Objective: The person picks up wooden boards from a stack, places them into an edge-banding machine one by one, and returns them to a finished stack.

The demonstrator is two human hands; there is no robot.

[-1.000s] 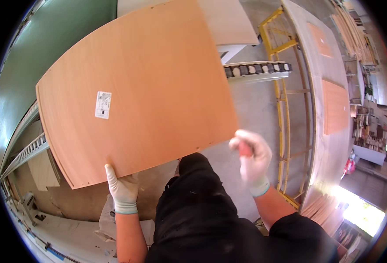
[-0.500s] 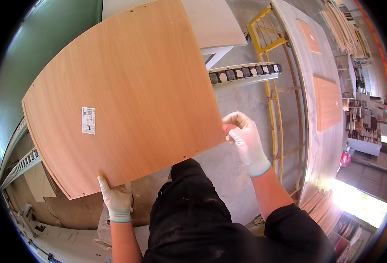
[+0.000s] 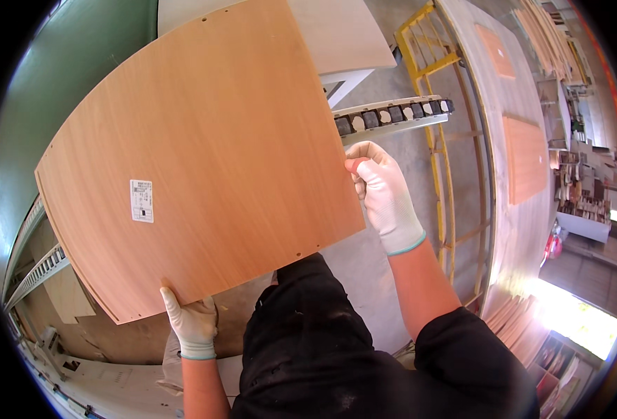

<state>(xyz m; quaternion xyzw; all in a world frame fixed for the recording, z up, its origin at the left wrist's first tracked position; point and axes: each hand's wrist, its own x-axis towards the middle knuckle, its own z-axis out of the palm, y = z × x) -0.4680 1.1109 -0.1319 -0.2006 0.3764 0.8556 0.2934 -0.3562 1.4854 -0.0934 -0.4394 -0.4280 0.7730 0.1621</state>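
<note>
Board (image 3: 204, 153), one: large, flat, four-cornered, warm orange-tan wood finish. Fine grain, slightly darker streaks, running lengthwise from the near edge toward the far one. Surface smooth, with a soft sheen. A thin line follows the left edge. Small dark holes (image 3: 299, 254) sit near the near edge, with others by the far edge. Outline appears bowed through the wide lens.

Label (image 3: 142, 201), one: white, upright rectangle, dark print and a small black square; stuck on the board's left part.

Position: in front of the person, tilted in view, near edge above the knee; it overlaps a pale panel (image 3: 347, 35), a roller rail (image 3: 385, 116) and a green surface (image 3: 92, 91). Support beneath the far end cannot be seen.

Left hand (image 3: 191, 325): white glove, teal-edged cuff; grips the near edge, thumb on top, fingers underneath.

Right hand (image 3: 382, 188): matching glove, fingers curled narrow at the right edge; red patch at the thumb, whether worn or held cannot be told.
</note>
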